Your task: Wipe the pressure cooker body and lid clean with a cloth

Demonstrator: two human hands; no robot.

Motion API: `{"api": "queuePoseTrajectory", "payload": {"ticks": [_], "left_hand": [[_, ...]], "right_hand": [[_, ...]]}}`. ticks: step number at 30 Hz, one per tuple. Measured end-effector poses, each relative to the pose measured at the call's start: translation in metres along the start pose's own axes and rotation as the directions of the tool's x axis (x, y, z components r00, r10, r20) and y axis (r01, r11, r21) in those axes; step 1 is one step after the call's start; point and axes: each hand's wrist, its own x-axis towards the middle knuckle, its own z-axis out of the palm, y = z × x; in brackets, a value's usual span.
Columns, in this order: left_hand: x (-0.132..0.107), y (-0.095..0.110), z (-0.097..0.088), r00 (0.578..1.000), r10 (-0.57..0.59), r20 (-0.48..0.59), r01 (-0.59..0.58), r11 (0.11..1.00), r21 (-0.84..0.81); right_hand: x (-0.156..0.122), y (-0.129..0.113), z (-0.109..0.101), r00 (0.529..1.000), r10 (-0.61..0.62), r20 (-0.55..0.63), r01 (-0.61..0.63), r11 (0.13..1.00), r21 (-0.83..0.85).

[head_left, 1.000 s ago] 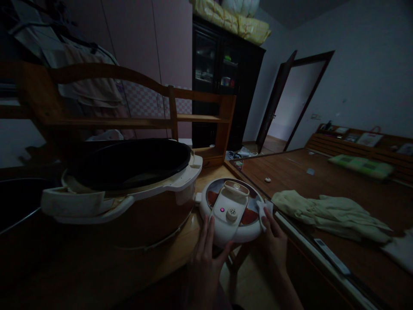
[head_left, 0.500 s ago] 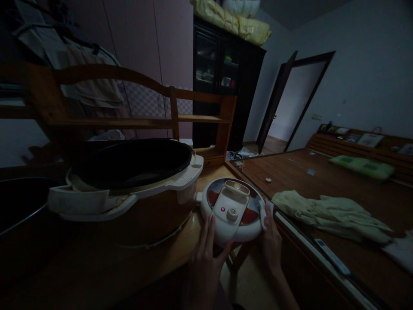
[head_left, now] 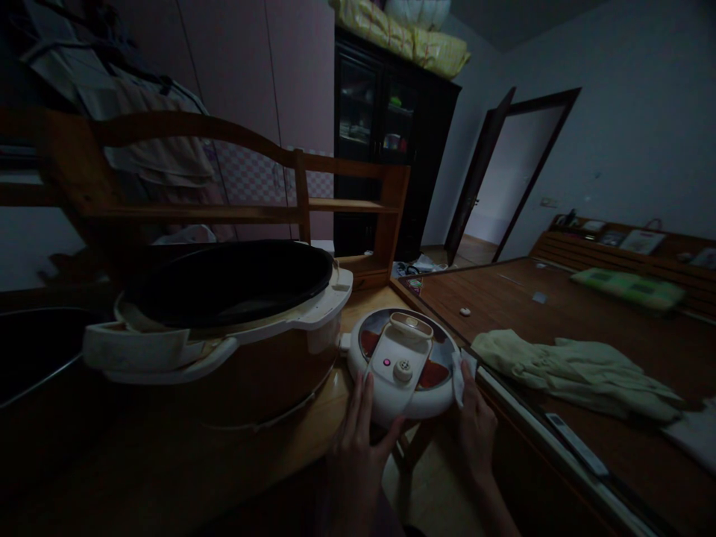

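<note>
A round white cooker lid [head_left: 403, 365] with red panels and a pink button lies at the corner of the wooden table [head_left: 313, 432]. My left hand [head_left: 358, 447] rests against the lid's near left rim, fingers stretched out, thumb under the edge. My right hand [head_left: 475, 421] is closed on a small white cloth [head_left: 459, 371] pressed to the lid's right rim. The open cooker body [head_left: 224, 328], dark pot inside, stands to the left of the lid.
A wooden shelf rack [head_left: 302, 201] rises behind the cooker. To the right lies a wooden bed platform [head_left: 559, 321] with a pale cloth heap [head_left: 564, 369] and a green pad [head_left: 626, 287]. A dark cabinet [head_left: 385, 142] and an open door [head_left: 492, 171] are beyond.
My right hand has slid the white cloth slightly along the lid's right rim. The left hand and lid have stayed nearly still.
</note>
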Motion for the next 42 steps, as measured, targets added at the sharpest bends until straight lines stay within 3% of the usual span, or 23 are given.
{"api": "queuePoseTrajectory", "payload": {"ticks": [6,13,23,26,28,30,31,32,34,36,38,42], "left_hand": [[0.001,0.0,0.001,1.0,0.004,0.017,-0.004,1.0,0.011],[0.001,0.0,0.001,1.0,0.018,-0.012,-0.018,1.0,0.022],[0.002,0.002,0.0,0.999,0.036,-0.037,-0.035,0.999,0.026],[0.002,0.002,-0.002,0.999,0.029,-0.019,-0.028,0.999,0.015],[0.002,0.002,-0.003,0.999,0.033,-0.012,-0.033,0.999,0.001],[0.002,0.002,-0.003,1.0,0.029,-0.007,-0.029,1.0,-0.003],[0.003,0.002,-0.002,1.0,0.026,-0.008,-0.026,1.0,-0.001],[0.003,0.001,-0.002,1.0,0.022,-0.011,-0.022,1.0,0.004],[0.002,0.001,-0.001,0.999,0.028,-0.018,-0.027,0.999,0.017],[0.002,0.0,0.0,0.999,0.041,-0.023,-0.04,0.999,0.025],[0.002,0.0,0.001,0.999,0.041,-0.019,-0.04,0.999,0.023],[0.001,-0.001,0.002,0.999,0.04,-0.02,-0.04,0.999,0.013]], "right_hand": [[0.013,0.004,-0.001,0.998,-0.061,0.034,0.061,0.998,-0.027],[0.021,0.004,0.003,0.999,-0.042,0.016,0.042,0.999,0.006],[-0.015,-0.008,0.003,0.997,0.063,-0.055,-0.06,0.997,0.051],[-0.017,-0.033,-0.006,0.996,-0.037,-0.084,0.046,0.994,0.103],[-0.006,-0.058,-0.009,0.974,-0.221,-0.043,0.224,0.97,0.093],[0.012,-0.087,-0.007,0.905,-0.41,0.11,0.402,0.912,0.083],[0.023,-0.1,-0.003,0.842,-0.486,0.235,0.485,0.872,0.067],[0.034,-0.112,0.002,0.755,-0.545,0.366,0.56,0.825,0.073],[0.051,-0.129,0.017,0.537,-0.576,0.616,0.669,0.736,0.105],[0.061,-0.135,0.033,0.396,-0.554,0.733,0.728,0.675,0.117],[0.066,-0.133,0.044,0.33,-0.504,0.798,0.744,0.659,0.108],[0.065,-0.119,0.045,0.309,-0.476,0.823,0.733,0.671,0.113]]}}
